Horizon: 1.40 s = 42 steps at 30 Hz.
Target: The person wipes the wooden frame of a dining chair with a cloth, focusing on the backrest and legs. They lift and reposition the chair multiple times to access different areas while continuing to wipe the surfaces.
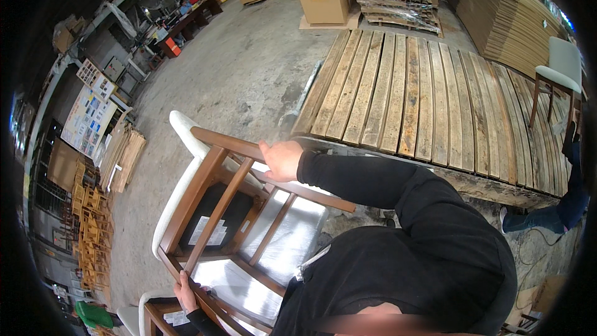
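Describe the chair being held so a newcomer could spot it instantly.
From the slatted wooden platform, go left and down to a tipped, brown-framed chair with white upholstery. The left hand and right hand hold it, unlike the partly visible chair below and the upright chair at far right.

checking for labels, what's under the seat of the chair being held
The chair shows a black panel there, with white labels. A brown bar crosses in front and covers a strip of it; anything behind the panel is hidden.
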Each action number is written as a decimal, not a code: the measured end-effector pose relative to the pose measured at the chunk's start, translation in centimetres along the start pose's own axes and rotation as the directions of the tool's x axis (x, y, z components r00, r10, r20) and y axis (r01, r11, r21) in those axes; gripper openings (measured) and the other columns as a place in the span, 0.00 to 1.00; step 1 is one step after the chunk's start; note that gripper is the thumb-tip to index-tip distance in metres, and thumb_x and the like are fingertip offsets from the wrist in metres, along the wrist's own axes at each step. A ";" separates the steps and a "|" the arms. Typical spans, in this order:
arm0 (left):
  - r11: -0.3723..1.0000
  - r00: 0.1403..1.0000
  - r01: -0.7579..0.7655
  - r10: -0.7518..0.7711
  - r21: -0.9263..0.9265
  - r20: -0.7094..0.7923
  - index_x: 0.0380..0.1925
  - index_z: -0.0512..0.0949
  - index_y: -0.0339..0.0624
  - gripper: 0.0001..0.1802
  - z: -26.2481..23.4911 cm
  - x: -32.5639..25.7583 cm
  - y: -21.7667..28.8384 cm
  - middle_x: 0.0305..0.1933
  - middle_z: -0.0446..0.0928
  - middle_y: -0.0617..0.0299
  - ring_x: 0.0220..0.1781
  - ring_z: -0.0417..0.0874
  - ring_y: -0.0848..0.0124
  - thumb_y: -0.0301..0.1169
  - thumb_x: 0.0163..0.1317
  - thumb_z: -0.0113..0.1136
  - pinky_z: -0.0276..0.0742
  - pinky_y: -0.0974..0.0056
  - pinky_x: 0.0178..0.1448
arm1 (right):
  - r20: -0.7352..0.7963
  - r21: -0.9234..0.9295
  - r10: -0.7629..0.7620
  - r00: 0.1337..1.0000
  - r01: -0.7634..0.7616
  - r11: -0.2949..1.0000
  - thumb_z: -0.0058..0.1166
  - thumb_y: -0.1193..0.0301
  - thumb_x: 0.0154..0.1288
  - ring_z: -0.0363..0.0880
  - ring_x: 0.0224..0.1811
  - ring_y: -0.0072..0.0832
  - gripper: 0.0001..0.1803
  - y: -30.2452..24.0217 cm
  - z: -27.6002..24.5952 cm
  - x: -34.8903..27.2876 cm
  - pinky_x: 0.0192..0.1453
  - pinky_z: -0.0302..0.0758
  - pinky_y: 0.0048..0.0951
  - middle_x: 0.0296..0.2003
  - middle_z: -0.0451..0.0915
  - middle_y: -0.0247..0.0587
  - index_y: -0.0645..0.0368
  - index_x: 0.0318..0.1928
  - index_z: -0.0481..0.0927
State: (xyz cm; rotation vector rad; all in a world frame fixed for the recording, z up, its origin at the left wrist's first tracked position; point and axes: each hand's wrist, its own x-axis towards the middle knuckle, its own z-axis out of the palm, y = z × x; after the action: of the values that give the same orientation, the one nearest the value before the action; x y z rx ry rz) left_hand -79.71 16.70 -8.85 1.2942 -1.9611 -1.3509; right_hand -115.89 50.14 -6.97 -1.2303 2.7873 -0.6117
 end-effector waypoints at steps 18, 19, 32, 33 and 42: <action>1.000 1.000 0.022 -0.022 0.006 -0.012 0.38 0.70 0.33 0.32 0.5 1.0 -0.5 0.21 0.74 0.52 0.14 0.78 0.61 0.56 0.66 0.60 0.78 0.60 0.17 | 0.006 0.020 -0.003 1.000 0.003 1.000 0.63 0.58 0.60 0.85 0.40 0.51 0.42 0.2 0.4 0.7 0.42 0.81 0.48 0.36 0.84 0.57 0.72 0.66 0.62; 0.995 0.994 0.090 -0.088 0.048 -0.058 0.39 0.71 0.34 0.33 0.6 1.2 -0.6 0.21 0.74 0.51 0.15 0.79 0.61 0.58 0.65 0.60 0.78 0.60 0.17 | 0.006 0.023 -0.004 1.000 0.003 1.000 0.64 0.58 0.60 0.85 0.40 0.51 0.42 0.3 0.5 0.9 0.42 0.81 0.48 0.37 0.84 0.57 0.72 0.66 0.62; 1.000 1.000 0.021 -0.021 0.020 0.004 0.40 0.71 0.32 0.33 1.0 2.9 -0.9 0.21 0.74 0.51 0.15 0.79 0.61 0.58 0.65 0.60 0.77 0.60 0.18 | -0.029 0.032 -0.016 0.999 0.017 0.999 0.64 0.58 0.59 0.85 0.39 0.51 0.40 0.7 1.6 2.3 0.41 0.81 0.47 0.35 0.84 0.57 0.73 0.64 0.64; 1.000 1.000 0.017 -0.017 0.007 0.009 0.40 0.70 0.32 0.32 1.0 3.1 -0.9 0.21 0.74 0.52 0.14 0.78 0.61 0.56 0.66 0.60 0.77 0.60 0.18 | -0.021 0.038 -0.010 1.000 0.010 0.999 0.64 0.58 0.59 0.85 0.39 0.51 0.40 0.7 1.6 2.5 0.41 0.81 0.47 0.35 0.84 0.57 0.73 0.63 0.64; 0.999 0.999 0.037 -0.038 0.019 0.024 0.41 0.72 0.36 0.32 1.1 4.4 -1.4 0.21 0.75 0.52 0.15 0.80 0.61 0.59 0.65 0.59 0.77 0.60 0.17 | -0.020 0.017 -0.022 1.000 0.023 1.000 0.63 0.58 0.60 0.85 0.38 0.52 0.41 0.7 2.0 3.3 0.40 0.81 0.47 0.34 0.84 0.57 0.73 0.64 0.64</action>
State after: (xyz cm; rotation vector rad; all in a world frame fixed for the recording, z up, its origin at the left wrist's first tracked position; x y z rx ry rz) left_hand -81.99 13.32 -11.29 1.3356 -1.9795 -1.3752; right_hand -118.28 47.54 -8.68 -1.2613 2.7819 -0.6513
